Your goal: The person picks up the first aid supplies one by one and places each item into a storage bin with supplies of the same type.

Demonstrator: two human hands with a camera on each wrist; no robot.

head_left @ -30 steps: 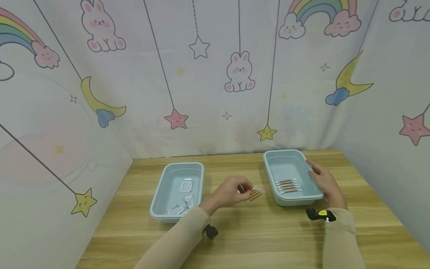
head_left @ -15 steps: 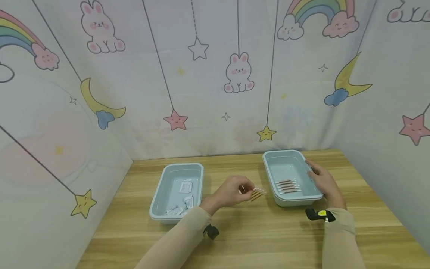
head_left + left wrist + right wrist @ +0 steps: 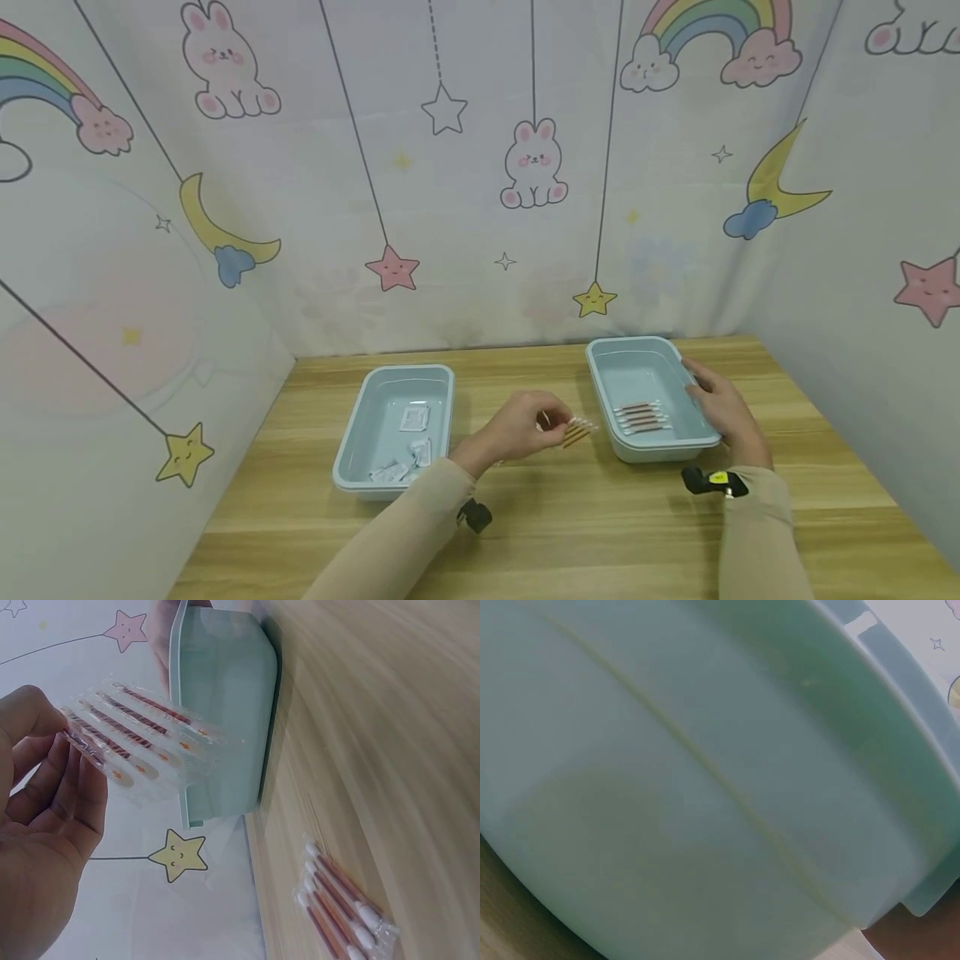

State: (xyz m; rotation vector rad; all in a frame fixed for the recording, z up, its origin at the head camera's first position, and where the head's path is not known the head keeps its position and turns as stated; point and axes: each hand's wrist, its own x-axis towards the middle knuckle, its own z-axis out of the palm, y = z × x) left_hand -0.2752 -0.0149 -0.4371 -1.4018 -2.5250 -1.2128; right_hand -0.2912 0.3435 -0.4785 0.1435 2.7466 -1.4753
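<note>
My left hand pinches a clear packet of cotton swabs by one end, between the two basins. Several brown-shafted swabs with white tips lie side by side in this packet, close up in the left wrist view. With my right hand I hold the right side rim of the right-hand light blue basin; the basin's wall fills most of the right wrist view. Inside that basin, toward its near end, lie more brown-shafted swabs.
To the left stands another light blue basin with several small white sachets inside. In the left wrist view a further swab packet lies on the wooden table, mostly hidden by my left hand in the head view. Printed curtains enclose the table.
My left hand has shifted slightly to the right with the swab packet, toward the right-hand basin. My right hand stays on the basin's rim.
</note>
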